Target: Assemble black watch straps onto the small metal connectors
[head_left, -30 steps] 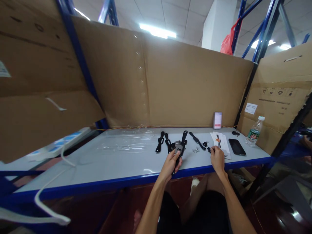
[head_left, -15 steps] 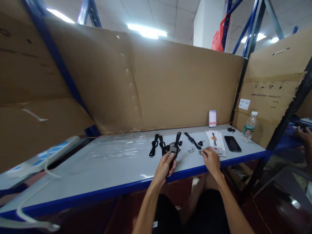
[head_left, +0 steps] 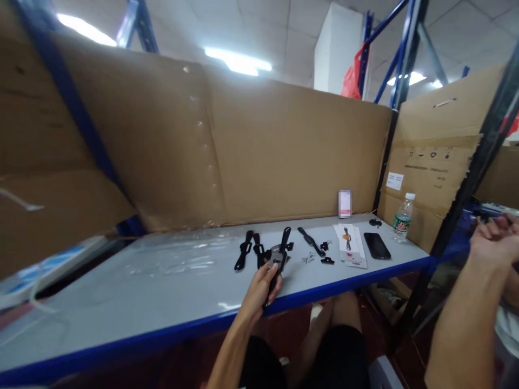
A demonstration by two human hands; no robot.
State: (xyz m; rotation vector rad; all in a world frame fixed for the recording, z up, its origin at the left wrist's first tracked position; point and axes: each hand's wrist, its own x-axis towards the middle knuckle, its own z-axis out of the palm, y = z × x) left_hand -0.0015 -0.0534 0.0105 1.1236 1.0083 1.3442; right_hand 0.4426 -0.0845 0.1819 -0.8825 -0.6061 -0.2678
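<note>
Item 1: left hand (head_left: 259, 286), at the near blue edge of the pale grey tabletop (head_left: 162, 292), fingers curled around a grey and black strapped device (head_left: 278, 258) whose long black strap runs up and away across the surface; the device lies on the tabletop under the thumb.

Item 2: right hand (head_left: 492, 240), raised at the far right of the view, well apart from the tabletop; fingers bunched together, whether they hold anything cannot be told.

Item 3: two loose black straps (head_left: 248, 251), just left of the held device, lying side by side.

Item 4: single black strap (head_left: 310, 241), right of the device, angled; small black clips (head_left: 326, 259) and a cluster of tiny metal parts (head_left: 307, 259) near it.

Item 5: white printed leaflet (head_left: 351, 240), then a black smartphone (head_left: 377, 246) lying flat beside it, screen dark.

Item 6: clear plastic water bottle with green label (head_left: 402, 219), upright at the right end, against a brown cardboard box (head_left: 430, 178).

Item 7: tall brown cardboard sheet (head_left: 263, 146), standing along the back of the tabletop.
</note>
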